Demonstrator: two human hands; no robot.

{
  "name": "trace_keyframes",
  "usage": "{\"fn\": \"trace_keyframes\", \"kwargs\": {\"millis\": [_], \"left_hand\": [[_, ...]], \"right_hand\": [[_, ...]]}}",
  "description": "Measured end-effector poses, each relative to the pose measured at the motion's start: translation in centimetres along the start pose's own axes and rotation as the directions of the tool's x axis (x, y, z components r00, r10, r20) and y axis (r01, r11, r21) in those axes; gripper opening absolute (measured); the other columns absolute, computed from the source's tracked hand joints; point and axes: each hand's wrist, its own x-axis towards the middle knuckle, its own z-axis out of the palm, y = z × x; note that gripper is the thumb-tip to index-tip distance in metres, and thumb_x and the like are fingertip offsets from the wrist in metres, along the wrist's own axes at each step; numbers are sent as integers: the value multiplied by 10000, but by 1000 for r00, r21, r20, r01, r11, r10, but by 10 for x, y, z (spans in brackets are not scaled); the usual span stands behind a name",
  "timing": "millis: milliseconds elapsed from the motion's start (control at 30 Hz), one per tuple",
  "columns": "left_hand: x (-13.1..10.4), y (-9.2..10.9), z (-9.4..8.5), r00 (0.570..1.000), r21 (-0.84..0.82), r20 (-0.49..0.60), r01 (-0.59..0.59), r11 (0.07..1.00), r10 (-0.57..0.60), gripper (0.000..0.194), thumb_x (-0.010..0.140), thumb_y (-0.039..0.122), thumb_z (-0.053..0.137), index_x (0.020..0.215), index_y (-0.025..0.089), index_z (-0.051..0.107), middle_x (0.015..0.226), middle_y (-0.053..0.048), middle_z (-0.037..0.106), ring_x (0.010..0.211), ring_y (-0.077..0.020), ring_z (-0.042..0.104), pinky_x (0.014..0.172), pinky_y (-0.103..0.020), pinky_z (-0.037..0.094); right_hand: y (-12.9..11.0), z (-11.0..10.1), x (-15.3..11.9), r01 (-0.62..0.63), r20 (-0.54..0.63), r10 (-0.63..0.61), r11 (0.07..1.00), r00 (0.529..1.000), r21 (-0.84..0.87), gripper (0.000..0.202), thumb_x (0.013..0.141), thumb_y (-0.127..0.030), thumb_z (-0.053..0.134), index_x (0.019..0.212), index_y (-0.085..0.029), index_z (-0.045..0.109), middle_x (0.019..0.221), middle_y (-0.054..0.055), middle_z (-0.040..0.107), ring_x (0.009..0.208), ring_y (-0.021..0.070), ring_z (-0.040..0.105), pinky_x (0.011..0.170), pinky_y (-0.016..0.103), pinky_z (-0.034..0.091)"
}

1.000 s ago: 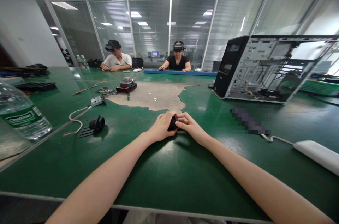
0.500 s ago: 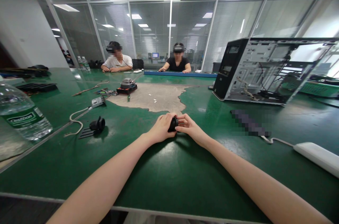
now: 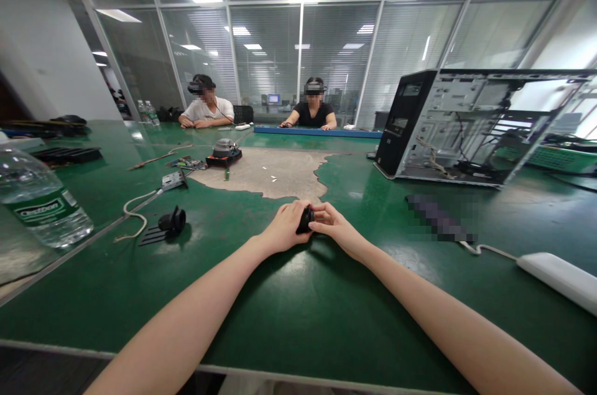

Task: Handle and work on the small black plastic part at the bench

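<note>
Between my two hands is a small black rounded part [image 3: 305,220], held just above the green table [image 3: 298,314]; its exact kind does not show. My left hand [image 3: 285,226] is wrapped round its left side. From the right, my right hand [image 3: 334,226] grips its edge with thumb and fingers. Much of the part is hidden by the fingers. To the left, apart from my hands, lies another black plastic piece [image 3: 172,221] with a round collar and flat slats.
An open computer case [image 3: 405,124] stands at the right, near a white power strip [image 3: 557,280] and a blurred-out dark item [image 3: 438,218]. On the left are a water bottle [image 3: 44,208], a metal bracket [image 3: 173,180] and a heatsink fan [image 3: 224,151]. Two people sit across the table.
</note>
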Motion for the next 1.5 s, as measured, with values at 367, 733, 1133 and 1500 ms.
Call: {"fn": "trace_keyframes", "kwargs": {"millis": [367,733,1133,1500], "left_hand": [[1,1,0,1000,1,-3,10,1000,-10,612,640,243,599,1166,218,288,1114,-70,449,1069,-230,425,927,-401,296],[1,-1,4,1000,-6,-20,9,1000,-9,623,622,221,600,1161,218,288,1098,-66,456,1049,-227,436,914,-403,308],[2,-2,3,1000,-12,-7,18,1000,-18,624,630,224,602,1164,225,280,1096,-59,456,1050,-220,438,921,-397,300],[3,-1,3,999,-14,-2,36,999,-36,607,655,258,603,1170,228,284,1113,-68,453,1072,-226,429,925,-412,300]], "right_hand": [[6,2,3,-7,-62,7,1000,998,-6,279,684,-325,611,909,-216,490,852,9,587,789,138,563,764,319,422],[3,4,2,20,-35,-20,1000,999,-1,245,696,-335,598,870,-229,461,813,-13,595,764,132,570,745,315,427],[-5,5,0,-2,-10,2,1000,1000,11,325,615,-305,673,851,-223,465,843,-11,587,786,133,558,741,303,421],[6,1,5,-28,-98,24,999,995,-43,322,669,-344,617,938,-202,513,879,27,590,827,153,550,770,327,417]]}}
